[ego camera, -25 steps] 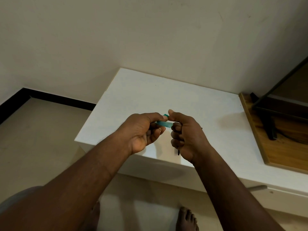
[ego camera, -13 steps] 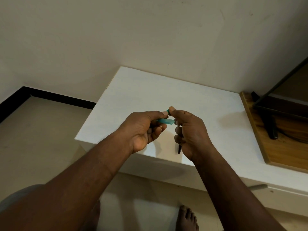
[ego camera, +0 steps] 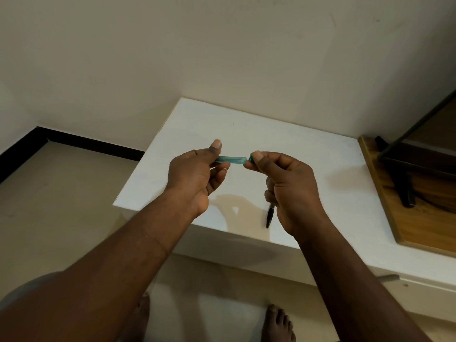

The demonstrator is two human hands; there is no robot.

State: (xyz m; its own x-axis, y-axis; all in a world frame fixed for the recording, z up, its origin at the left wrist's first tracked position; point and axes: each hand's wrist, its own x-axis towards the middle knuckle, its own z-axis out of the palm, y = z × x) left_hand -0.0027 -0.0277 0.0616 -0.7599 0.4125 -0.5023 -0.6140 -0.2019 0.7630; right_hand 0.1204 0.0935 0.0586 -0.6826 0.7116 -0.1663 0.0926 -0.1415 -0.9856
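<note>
The teal tube (ego camera: 232,160) is lying level in the air between the two hands, above the middle of the white counter (ego camera: 296,129). The left hand (ego camera: 197,176) is pinching the tube's left end between thumb and forefinger, with the thumb tip sticking up past it and the other fingers loosely curled underneath. The right hand (ego camera: 288,186) is pinching a small dark green piece (ego camera: 251,157) right at the tube's other end (from where I am standing I cannot tell whether the two are joined or only touching). The lower fingers of that same hand are curling round a black pen (ego camera: 270,215), whose tip is pointing down out of the bottom of the fist toward the counter's near edge. Further right of the right hand, a wooden board (ego camera: 394,218) is lying on the counter, with a black stand (ego camera: 404,188) on it. Below both forearms, a bare foot (ego camera: 278,324) is resting on the floor (ego camera: 61,193).
</note>
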